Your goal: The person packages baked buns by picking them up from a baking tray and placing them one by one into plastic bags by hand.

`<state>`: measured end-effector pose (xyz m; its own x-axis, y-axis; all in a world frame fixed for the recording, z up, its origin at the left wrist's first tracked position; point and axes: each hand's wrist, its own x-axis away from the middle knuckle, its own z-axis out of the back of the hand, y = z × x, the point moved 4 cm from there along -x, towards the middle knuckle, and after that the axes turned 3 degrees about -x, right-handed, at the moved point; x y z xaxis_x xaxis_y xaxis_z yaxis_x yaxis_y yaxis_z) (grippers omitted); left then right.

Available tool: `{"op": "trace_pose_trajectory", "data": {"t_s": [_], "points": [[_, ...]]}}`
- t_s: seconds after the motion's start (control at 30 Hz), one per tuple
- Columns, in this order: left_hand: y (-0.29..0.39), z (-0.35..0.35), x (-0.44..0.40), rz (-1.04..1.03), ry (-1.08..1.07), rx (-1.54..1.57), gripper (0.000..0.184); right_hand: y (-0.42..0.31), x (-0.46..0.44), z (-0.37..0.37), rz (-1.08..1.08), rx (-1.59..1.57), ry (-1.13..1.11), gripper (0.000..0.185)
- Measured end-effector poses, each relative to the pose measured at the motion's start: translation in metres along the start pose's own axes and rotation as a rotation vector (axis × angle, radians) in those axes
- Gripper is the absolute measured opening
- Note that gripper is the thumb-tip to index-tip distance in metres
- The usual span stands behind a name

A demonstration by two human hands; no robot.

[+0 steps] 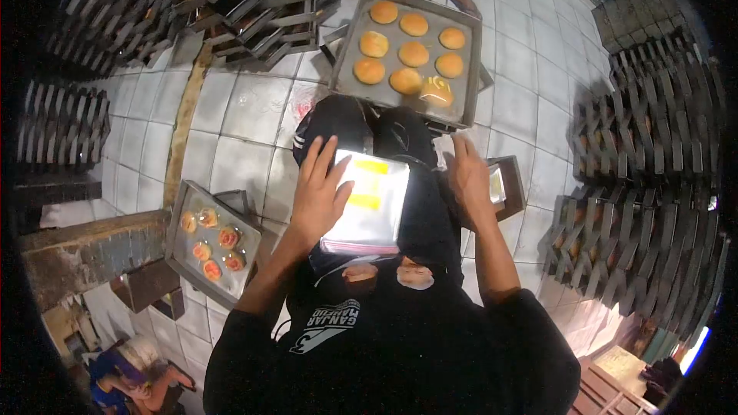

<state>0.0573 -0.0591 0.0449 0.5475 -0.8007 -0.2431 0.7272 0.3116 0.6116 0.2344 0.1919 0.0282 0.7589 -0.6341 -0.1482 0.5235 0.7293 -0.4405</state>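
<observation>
A stack of clear plastic bags [365, 219] with yellow print lies on my lap. My left hand [317, 188] rests on the left edge of the stack, its fingers spread. On the right, my right hand [467, 175] is raised beside my knee, near a dark box [509, 188] holding something shiny; motion blurs its fingers. Beyond my knees a metal tray [346, 54] holds several round golden buns [413, 54]. One bun [437, 92] at its near edge has a shiny, reflective look, as if under plastic.
At the left, a smaller tray [181, 219] holds several wrapped buns [228, 238] with red tops. Stacked dark trays [630, 123] stand at the right and upper left. A person's feet show beyond the large tray; another person [134, 376] sits at the lower left.
</observation>
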Motion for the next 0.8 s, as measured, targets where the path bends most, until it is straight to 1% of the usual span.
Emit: {"op": "trace_pose_trajectory", "data": {"t_s": [0.03,0.07,0.1,0.13,0.17,0.2,0.23,0.27,0.3,0.33,0.4,0.43,0.47,0.5,0.53,0.57,0.6,0.63,0.67,0.7,0.73,0.77,0.8], "points": [[0.003,-0.003,0.011,-0.111,-0.024,-0.309,0.048,-0.004,0.015,0.001,-0.06,-0.144,-0.115,0.031],[0.0,-0.005,0.017,-0.102,-0.035,-0.32,0.048,-0.021,0.026,0.007,-0.123,-0.293,-0.229,0.034],[0.001,-0.006,0.021,-0.164,-0.031,-0.259,0.049,-0.033,0.035,0.009,0.068,-0.367,-0.169,0.041],[0.001,-0.006,0.021,-0.234,-0.028,-0.196,0.049,-0.062,0.037,0.026,0.179,-0.421,-0.16,0.046],[0.004,-0.005,0.02,-0.31,-0.029,-0.128,0.049,-0.081,0.034,0.034,0.278,-0.412,-0.163,0.048],[0.01,-0.006,0.015,-0.33,-0.052,-0.132,0.049,-0.092,0.029,0.038,0.37,-0.401,-0.161,0.05],[0.017,-0.007,0.011,-0.23,0.006,-0.23,0.051,-0.091,0.024,0.039,0.341,-0.413,-0.146,0.05],[0.018,-0.006,0.013,-0.125,0.06,-0.328,0.052,-0.093,0.023,0.035,0.379,-0.343,-0.193,0.051],[0.006,-0.007,0.016,-0.103,0.0,-0.384,0.054,-0.095,0.024,0.029,0.413,-0.28,-0.251,0.052],[-0.007,-0.008,0.02,-0.083,-0.062,-0.44,0.056,-0.095,0.021,0.027,0.416,-0.344,-0.263,0.051],[-0.015,-0.01,0.022,-0.315,-0.078,-0.152,0.053,-0.11,0.017,0.042,0.45,-0.296,-0.214,0.042],[-0.015,-0.015,0.023,-0.387,-0.191,-0.327,0.053,-0.113,0.016,0.043,0.463,-0.289,-0.24,0.042],[-0.004,-0.01,0.019,-0.353,-0.182,-0.31,0.053,-0.113,0.015,0.041,0.491,-0.208,-0.292,0.036],[0.009,-0.002,0.014,-0.216,-0.133,-0.021,0.049,-0.113,0.013,0.039,0.517,-0.125,-0.35,0.031],[0.014,0.003,0.008,-0.107,-0.095,0.142,0.042,-0.11,0.01,0.043,0.524,-0.116,-0.403,0.031],[0.018,0.006,0.005,0.002,-0.136,0.292,0.035,-0.107,0.003,0.053,0.542,-0.234,-0.459,0.026],[0.017,0.003,0.003,0.122,-0.271,0.45,0.029,-0.106,-0.011,0.063,0.56,-0.352,-0.501,0.021],[0.011,-0.002,0.003,0.197,-0.446,0.587,0.023,-0.103,-0.035,0.069,0.527,-0.488,-0.597,0.019],[0.007,-0.005,0.002,0.24,-0.634,0.7,0.022,-0.074,-0.054,0.053,0.321,-0.801,-0.691,0.013],[0.004,-0.001,-0.005,0.243,-0.627,0.71,0.022,-0.035,-0.076,0.027,0.085,-1.105,-0.768,0.011],[-0.002,0.003,-0.01,0.493,-0.562,0.94,0.02,-0.002,-0.113,0.008,0.116,-1.045,-0.653,0.021],[-0.005,0.007,-0.013,0.751,-0.482,1.165,0.02,0.042,-0.14,-0.04,-0.362,-1.303,-0.512,0.035],[-0.016,0.021,-0.028,0.732,-0.322,1.023,0.025,0.085,-0.162,-0.078,-0.262,-0.52,-0.445,0.037]]}}
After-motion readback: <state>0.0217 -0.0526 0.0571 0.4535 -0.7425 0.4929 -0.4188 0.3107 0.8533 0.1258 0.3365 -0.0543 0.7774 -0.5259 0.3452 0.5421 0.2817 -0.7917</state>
